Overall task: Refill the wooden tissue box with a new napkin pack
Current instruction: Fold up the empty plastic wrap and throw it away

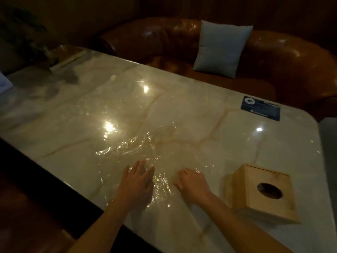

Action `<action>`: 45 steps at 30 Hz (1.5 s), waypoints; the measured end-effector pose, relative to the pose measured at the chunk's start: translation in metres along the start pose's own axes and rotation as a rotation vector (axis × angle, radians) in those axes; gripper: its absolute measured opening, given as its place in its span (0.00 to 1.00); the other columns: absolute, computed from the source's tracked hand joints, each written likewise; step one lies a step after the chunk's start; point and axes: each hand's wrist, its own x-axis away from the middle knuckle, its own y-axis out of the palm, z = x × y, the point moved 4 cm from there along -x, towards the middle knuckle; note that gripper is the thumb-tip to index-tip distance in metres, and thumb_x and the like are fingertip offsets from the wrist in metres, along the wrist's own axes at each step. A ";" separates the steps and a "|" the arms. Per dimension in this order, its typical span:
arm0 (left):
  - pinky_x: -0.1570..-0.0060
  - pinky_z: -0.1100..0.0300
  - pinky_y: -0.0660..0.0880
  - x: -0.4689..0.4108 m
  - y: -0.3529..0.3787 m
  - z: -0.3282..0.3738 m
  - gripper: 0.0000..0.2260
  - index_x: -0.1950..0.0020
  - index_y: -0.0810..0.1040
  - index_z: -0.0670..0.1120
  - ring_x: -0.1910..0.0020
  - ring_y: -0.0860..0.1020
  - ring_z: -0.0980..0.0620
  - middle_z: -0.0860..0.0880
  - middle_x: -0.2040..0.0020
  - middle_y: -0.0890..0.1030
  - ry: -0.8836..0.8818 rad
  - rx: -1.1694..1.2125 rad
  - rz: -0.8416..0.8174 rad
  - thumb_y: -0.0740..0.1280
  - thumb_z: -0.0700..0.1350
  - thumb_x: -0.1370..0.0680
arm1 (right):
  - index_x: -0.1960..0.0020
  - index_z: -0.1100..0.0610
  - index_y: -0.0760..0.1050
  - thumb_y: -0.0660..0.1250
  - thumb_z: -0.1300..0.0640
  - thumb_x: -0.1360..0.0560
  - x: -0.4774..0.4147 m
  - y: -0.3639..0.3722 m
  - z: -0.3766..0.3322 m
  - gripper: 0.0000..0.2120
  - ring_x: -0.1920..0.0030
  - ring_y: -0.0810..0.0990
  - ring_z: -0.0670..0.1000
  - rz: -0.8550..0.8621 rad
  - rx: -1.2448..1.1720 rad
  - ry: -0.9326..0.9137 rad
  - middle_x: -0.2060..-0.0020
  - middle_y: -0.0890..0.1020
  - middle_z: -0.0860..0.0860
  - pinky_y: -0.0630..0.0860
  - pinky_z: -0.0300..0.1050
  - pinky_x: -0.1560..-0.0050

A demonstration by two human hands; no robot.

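A light wooden tissue box (262, 194) with a round hole in its top stands on the marble table (182, 110) near the right front corner. My left hand (136, 181) lies flat, fingers spread, on wrinkled clear plastic film (142, 148) that covers the tabletop. Just left of the box, my right hand (191, 185) rests on the film with its fingers curled under; whether it pinches the film I cannot tell. No napkin pack is in view.
A dark blue card (260, 108) lies at the table's far right edge. Behind the table is a brown leather sofa (291, 66) with a pale blue cushion (221, 48). A dark wooden edge runs along the table's left front.
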 end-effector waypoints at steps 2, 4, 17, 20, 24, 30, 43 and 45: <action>0.28 0.41 0.52 0.008 -0.005 0.009 0.22 0.31 0.67 0.57 0.25 0.58 0.41 0.43 0.25 0.62 0.029 0.015 0.048 0.61 0.54 0.26 | 0.36 0.57 0.66 0.55 0.46 0.22 -0.007 0.003 0.002 0.20 0.34 0.67 0.53 0.012 0.023 0.015 0.35 0.71 0.54 0.63 0.51 0.37; 0.30 0.43 0.56 0.017 -0.006 0.024 0.20 0.36 0.74 0.58 0.30 0.67 0.40 0.43 0.29 0.71 0.083 0.024 0.097 0.65 0.52 0.29 | 0.33 0.56 0.64 0.55 0.47 0.22 -0.015 0.003 0.006 0.21 0.31 0.65 0.52 0.039 0.056 0.017 0.32 0.68 0.53 0.62 0.50 0.36; 0.51 0.51 0.80 0.023 0.013 0.126 0.22 0.47 0.82 0.48 0.50 0.82 0.42 0.41 0.45 0.83 0.093 -0.032 -0.061 0.69 0.59 0.35 | 0.26 0.50 0.53 0.56 0.46 0.22 -0.044 0.002 0.037 0.28 0.24 0.52 0.49 -0.040 0.034 -0.104 0.24 0.55 0.49 0.53 0.51 0.29; 0.51 0.53 0.80 0.020 0.007 0.121 0.22 0.47 0.82 0.50 0.50 0.83 0.45 0.44 0.45 0.84 0.096 0.054 0.012 0.71 0.58 0.37 | 0.27 0.51 0.56 0.59 0.47 0.24 -0.042 -0.002 0.038 0.28 0.25 0.54 0.49 -0.001 -0.012 -0.070 0.24 0.56 0.50 0.54 0.49 0.29; 0.52 0.51 0.80 0.007 -0.007 0.083 0.22 0.48 0.82 0.48 0.47 0.82 0.44 0.42 0.43 0.82 -0.049 0.205 0.175 0.78 0.51 0.40 | 0.32 0.56 0.63 0.65 0.46 0.28 -0.036 -0.009 0.045 0.29 0.32 0.66 0.57 0.153 -0.120 0.252 0.31 0.67 0.56 0.63 0.52 0.36; 0.35 0.47 0.64 0.004 -0.013 -0.002 0.23 0.32 0.66 0.48 0.30 0.62 0.43 0.43 0.27 0.60 -0.532 0.350 0.229 0.66 0.49 0.26 | 0.36 0.57 0.61 0.70 0.40 0.36 -0.015 -0.003 0.057 0.37 0.37 0.69 0.60 0.086 -0.270 0.602 0.38 0.70 0.58 0.65 0.57 0.39; 0.62 0.52 0.74 -0.009 -0.002 -0.049 0.07 0.67 0.77 0.43 0.63 0.77 0.45 0.41 0.67 0.79 -0.764 1.194 0.125 0.66 0.33 0.30 | 0.72 0.56 0.71 0.70 0.61 0.32 -0.012 -0.007 0.070 0.12 0.69 0.74 0.51 0.068 -0.710 0.488 0.76 0.74 0.49 0.67 0.39 0.70; 0.67 0.58 0.69 -0.016 -0.013 -0.050 0.11 0.67 0.74 0.44 0.63 0.73 0.47 0.44 0.68 0.75 -0.673 1.313 0.179 0.67 0.33 0.28 | 0.71 0.57 0.74 0.72 0.62 0.32 -0.012 -0.018 0.079 0.11 0.75 0.72 0.46 0.154 -0.870 0.472 0.79 0.74 0.48 0.67 0.39 0.70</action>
